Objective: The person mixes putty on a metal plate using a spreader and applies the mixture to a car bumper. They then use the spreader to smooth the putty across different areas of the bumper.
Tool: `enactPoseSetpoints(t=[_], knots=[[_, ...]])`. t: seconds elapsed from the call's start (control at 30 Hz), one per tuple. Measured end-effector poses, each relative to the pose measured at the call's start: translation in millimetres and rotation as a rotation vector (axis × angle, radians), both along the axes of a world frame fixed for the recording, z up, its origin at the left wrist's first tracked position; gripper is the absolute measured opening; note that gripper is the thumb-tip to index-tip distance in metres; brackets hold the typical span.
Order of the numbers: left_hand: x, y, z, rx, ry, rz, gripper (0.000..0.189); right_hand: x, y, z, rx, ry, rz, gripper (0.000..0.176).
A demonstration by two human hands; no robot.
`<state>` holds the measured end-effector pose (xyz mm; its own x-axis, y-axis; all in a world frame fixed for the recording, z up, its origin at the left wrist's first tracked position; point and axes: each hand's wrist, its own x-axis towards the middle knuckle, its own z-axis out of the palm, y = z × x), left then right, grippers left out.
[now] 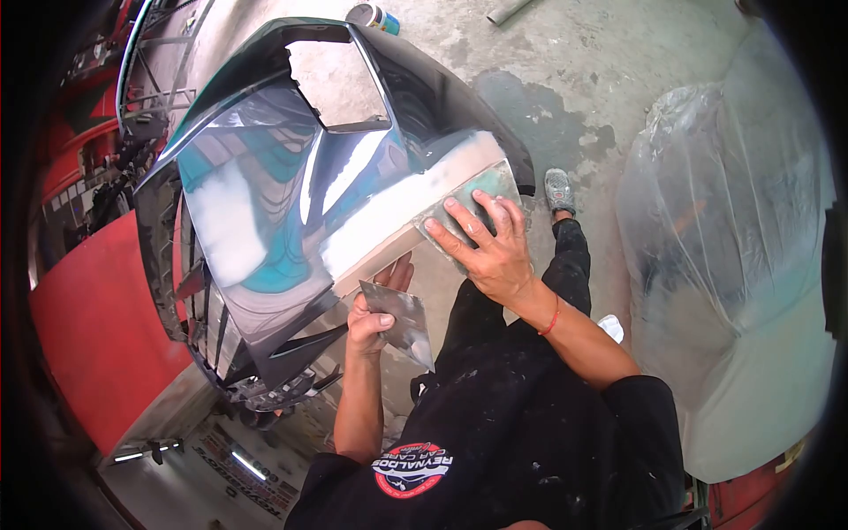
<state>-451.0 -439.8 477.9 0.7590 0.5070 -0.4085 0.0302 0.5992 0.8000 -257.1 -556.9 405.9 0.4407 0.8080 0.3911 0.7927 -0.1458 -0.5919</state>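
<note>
A thin metal sheet is pinched in my left hand, with the thumb on its face, just below the lower edge of a glossy dark car body panel. My right hand grips a flat, dusty greenish board, its fingers spread over the face. The board rests against the right end of the panel's pale, filler-covered edge. Another whitish patch covers the panel's left part. The underside of the board is hidden.
A red panel stands at the left. Plastic sheeting drapes a large object at the right. A can and a pipe lie on the concrete floor at the top. My shoe is beyond the right hand.
</note>
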Motion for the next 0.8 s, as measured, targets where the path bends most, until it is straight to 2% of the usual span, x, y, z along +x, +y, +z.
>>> enactPoseSetpoints(t=[0.23, 0.4, 0.57, 0.8], knots=[[-7, 4, -6, 0.004, -0.009, -0.02, 0.079, 4, -13, 7, -0.056, 0.016, 0.01, 0.046], [-8, 5, -8, -0.008, -0.038, -0.019, 0.086, 0, -3, 23, -0.004, -0.005, -0.002, 0.046], [-8, 5, -8, 0.001, -0.038, -0.022, 0.085, -9, 6, 10, 0.006, -0.048, 0.017, 0.048], [-8, 5, -13, -0.036, -0.066, 0.002, 0.083, 1, -19, 14, -0.054, 0.013, 0.038, 0.049]])
